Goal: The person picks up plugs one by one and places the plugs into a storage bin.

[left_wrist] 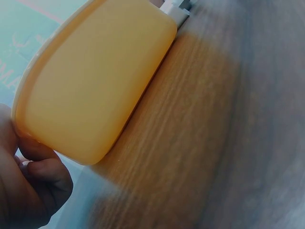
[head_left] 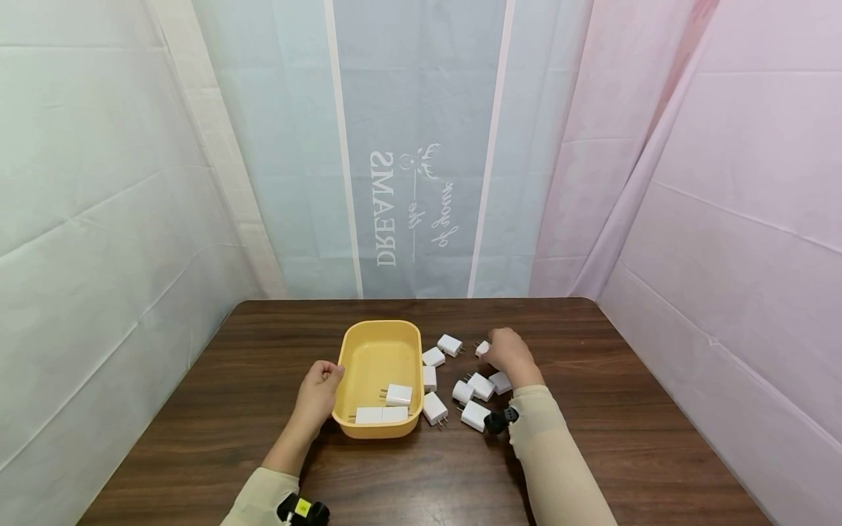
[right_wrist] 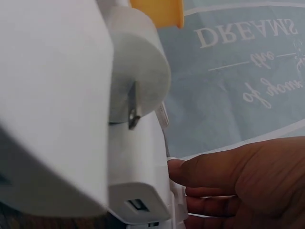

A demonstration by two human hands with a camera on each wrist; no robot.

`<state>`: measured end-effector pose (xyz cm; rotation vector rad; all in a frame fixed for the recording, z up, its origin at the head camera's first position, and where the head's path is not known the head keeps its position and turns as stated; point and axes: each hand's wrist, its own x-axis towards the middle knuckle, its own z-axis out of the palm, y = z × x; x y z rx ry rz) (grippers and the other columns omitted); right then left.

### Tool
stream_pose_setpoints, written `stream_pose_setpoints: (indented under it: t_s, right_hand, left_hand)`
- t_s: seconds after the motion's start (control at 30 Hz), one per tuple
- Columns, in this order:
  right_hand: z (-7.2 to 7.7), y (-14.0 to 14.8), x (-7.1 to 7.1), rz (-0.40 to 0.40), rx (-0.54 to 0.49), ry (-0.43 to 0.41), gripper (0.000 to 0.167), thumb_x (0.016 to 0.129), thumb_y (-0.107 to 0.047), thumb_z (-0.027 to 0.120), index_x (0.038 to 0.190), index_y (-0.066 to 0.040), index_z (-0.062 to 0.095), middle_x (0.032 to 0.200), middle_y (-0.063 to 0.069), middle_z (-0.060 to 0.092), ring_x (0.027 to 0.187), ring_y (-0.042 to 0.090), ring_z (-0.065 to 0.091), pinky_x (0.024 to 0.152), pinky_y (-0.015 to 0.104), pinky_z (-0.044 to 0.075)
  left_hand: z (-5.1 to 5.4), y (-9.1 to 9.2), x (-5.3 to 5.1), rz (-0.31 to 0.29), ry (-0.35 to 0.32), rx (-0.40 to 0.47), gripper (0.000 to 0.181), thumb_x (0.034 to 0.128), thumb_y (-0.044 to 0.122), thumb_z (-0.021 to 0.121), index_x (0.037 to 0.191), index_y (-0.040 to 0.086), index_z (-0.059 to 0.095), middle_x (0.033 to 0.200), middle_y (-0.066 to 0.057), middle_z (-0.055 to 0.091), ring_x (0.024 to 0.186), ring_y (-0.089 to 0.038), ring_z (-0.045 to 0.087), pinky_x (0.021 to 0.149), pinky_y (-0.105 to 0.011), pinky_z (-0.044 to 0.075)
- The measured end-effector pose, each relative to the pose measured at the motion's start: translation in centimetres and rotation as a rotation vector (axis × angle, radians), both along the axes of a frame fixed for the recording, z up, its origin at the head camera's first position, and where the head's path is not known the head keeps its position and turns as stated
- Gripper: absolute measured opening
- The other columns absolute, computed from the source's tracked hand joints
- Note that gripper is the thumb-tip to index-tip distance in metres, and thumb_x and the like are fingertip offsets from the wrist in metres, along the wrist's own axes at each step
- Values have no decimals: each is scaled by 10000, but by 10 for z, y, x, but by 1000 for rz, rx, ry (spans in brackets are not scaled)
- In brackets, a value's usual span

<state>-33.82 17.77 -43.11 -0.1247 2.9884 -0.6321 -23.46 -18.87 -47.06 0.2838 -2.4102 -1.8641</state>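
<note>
A yellow tray (head_left: 378, 431) stands on the table with three white chargers in its near part, one (head_left: 398, 395) behind two side by side. My left hand (head_left: 319, 391) grips the tray's left rim; in the left wrist view that hand (left_wrist: 35, 183) has its fingers curled at the tray's (left_wrist: 90, 76) edge. My right hand (head_left: 511, 354) pinches a white charger (head_left: 483, 349) at the far right of the loose ones. In the right wrist view the thumb and fingers of the hand (right_wrist: 248, 186) are at a white charger, partly hidden behind nearer ones.
Several white chargers lie between the tray and my right forearm, among them one (head_left: 435, 408) close to the tray's right side and another (head_left: 474, 416) near the right wrist camera. The brown table (head_left: 421, 475) ends at a printed curtain (head_left: 414, 109) behind.
</note>
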Motion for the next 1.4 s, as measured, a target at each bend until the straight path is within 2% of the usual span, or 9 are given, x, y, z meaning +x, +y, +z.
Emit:
stream_pose_setpoints:
  t_s: [0.23,0.5,0.7,1.4]
  right_hand:
    - [-6,1,-4,1,-1,-10,452,891,-155,776,1268,56,642,1254,251,653,1071,370,641,863,518,548]
    - [-6,2,-3,0,-9,1,429,869,-103,781,1256,38,662,1243,232,670,1024,338,653,849,497,556]
    - [-7,2,-3,-11,1,8,354,864,-86,777,1192,19,696,1162,202,698,936,301,650,796,476,560]
    - [-7,7,-6,-45,-23,-17,311,889,-86,749,1182,7,703,1160,189,697,943,295,648,783,470,558]
  left_hand:
    - [-1,0,-1,0,2,2,251,1100,262,484,1136,16,520,832,-104,567,677,-193,592,560,-283,509]
    - [-1,-1,-1,2,0,1,253,1101,270,485,1133,21,516,824,-92,553,664,-185,581,548,-279,505]
    - [-1,-1,-1,-4,-2,7,259,1102,275,483,1141,21,515,832,-101,554,671,-188,580,550,-277,503]
    - [0,0,0,-2,-4,7,250,1102,257,479,1154,15,516,873,-135,581,703,-206,602,569,-290,516]
